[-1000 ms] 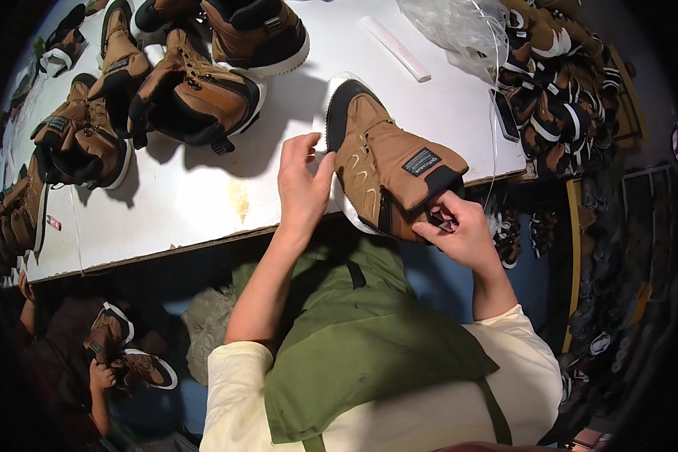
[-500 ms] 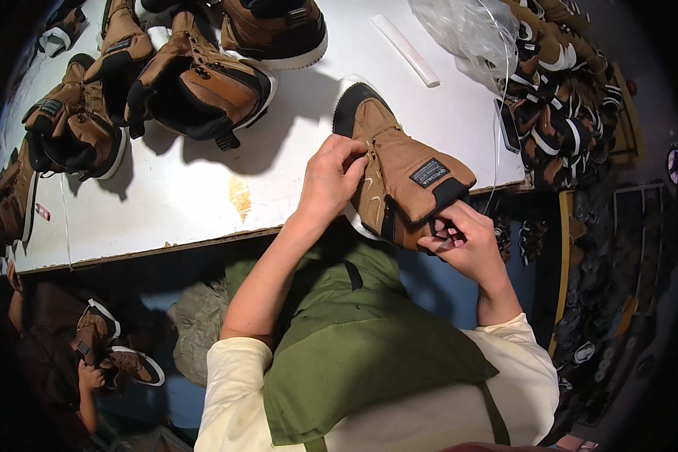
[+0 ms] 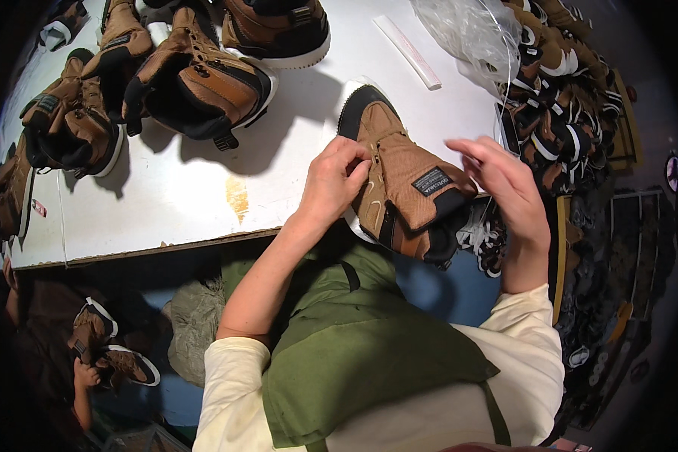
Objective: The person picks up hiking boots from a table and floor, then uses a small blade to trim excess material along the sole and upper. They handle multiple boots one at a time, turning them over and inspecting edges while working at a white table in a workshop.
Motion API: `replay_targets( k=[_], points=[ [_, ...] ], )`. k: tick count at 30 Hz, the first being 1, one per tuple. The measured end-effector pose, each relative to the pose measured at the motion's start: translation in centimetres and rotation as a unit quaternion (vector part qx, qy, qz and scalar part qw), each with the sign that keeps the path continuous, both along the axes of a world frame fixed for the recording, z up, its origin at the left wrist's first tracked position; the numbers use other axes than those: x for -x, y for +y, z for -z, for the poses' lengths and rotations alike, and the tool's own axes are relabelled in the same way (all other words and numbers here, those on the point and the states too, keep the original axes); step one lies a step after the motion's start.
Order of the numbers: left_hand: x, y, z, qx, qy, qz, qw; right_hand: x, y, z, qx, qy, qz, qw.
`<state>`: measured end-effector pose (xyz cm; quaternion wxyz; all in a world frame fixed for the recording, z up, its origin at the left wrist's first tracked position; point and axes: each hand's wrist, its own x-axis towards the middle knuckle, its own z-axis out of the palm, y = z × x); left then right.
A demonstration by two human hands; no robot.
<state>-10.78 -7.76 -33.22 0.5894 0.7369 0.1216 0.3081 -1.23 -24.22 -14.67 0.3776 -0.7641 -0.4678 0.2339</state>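
Observation:
A brown boot [image 3: 403,162] with a black toe cap and a white sole lies on its side at the table's front edge, its collar toward me. My left hand [image 3: 333,181] is closed on it, thumb and fingertips pinched at the eyelet edge; whether a lace is also between them is hidden. My right hand [image 3: 508,188] is raised beside the boot's tongue, its fingers stretched out and apart from one another, with nothing seen in it. The black-lined collar opening [image 3: 441,239] shows below the tongue.
Several matching boots [image 3: 196,83] stand at the table's left and back. A white strip [image 3: 407,51] and a clear plastic bag [image 3: 471,38] lie at the far right, by piled shoes [image 3: 561,113]. At lower left, another person's hand [image 3: 87,374] holds shoes.
My right hand has let go of the boot's collar and moved up and to the right. My left hand keeps its pinch on the boot, which has hardly shifted.

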Motion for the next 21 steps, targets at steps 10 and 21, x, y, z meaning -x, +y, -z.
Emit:
replay_targets(
  k=[10, 21],
  points=[
    [-0.4, -0.5, 0.1, -0.022, -0.009, -0.023, 0.999, -3.3, 6.2, 2.8, 0.122, -0.267, -0.152, 0.944],
    [-0.9, -0.9, 0.4, -0.053, -0.016, -0.067, 0.996, -2.9, 8.1, 2.5, 0.263, -0.379, -0.242, 0.854]
  ],
)
